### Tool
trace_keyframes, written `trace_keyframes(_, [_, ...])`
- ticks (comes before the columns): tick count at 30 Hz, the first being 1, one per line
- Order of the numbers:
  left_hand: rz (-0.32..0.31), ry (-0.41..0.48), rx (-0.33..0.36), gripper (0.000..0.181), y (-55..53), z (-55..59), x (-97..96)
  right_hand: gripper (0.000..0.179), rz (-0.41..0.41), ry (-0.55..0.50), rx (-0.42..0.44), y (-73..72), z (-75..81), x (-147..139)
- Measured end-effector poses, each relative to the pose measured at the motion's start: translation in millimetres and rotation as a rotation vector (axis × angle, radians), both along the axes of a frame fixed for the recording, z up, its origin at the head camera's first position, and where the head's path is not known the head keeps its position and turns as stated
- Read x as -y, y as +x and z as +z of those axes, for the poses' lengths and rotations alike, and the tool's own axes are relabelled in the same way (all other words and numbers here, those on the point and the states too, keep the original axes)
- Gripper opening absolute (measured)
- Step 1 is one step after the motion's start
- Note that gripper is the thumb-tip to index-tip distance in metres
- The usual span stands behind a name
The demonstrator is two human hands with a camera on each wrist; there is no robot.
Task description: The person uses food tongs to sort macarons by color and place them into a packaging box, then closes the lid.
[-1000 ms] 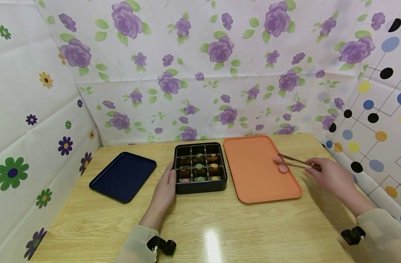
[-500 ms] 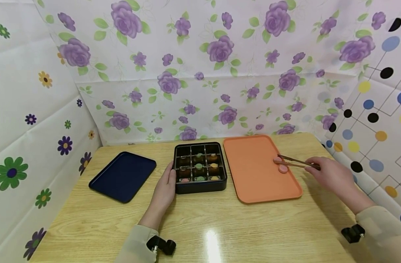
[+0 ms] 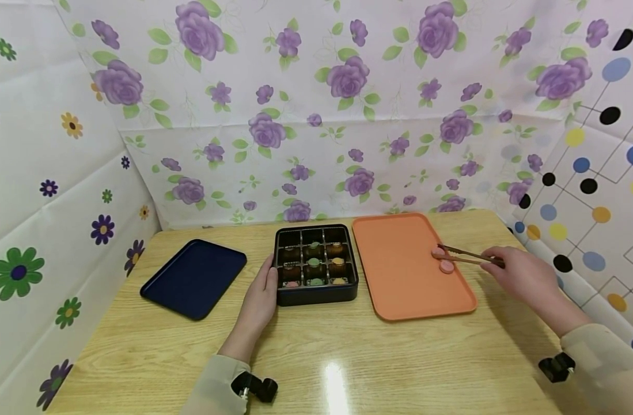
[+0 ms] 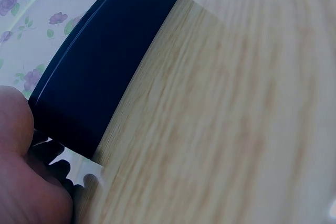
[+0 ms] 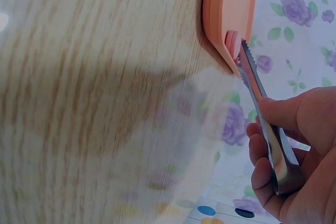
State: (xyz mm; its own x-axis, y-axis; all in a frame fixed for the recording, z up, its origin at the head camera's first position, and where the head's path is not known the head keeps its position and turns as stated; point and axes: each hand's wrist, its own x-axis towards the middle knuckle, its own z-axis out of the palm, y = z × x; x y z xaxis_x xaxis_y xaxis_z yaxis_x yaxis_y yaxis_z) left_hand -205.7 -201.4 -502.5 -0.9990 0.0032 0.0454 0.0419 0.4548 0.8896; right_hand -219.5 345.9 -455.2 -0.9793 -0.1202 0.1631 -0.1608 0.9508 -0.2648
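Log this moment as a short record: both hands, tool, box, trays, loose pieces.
left hand: touches the left side of the black box
right hand: holds metal tongs
tong tips: around the farther pink piece; firm grip cannot be told
nearer pink piece: on the orange tray
box contents: green pieces in middle column, pink piece at front left
orange tray: right of box
navy tray: left of box

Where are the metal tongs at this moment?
The tongs are in the right hand, at the right of the head view, with tips by the pink round pieces near the right edge of the orange tray.
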Motion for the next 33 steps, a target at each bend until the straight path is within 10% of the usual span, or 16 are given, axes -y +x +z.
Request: trace_keyframes(33, [0.019, -0.012, 0.018, 0.060, 1.9, 2.1, -1.3, 0.026, 0.022, -0.046, -0.102, -3.4, -0.3, 22.4])
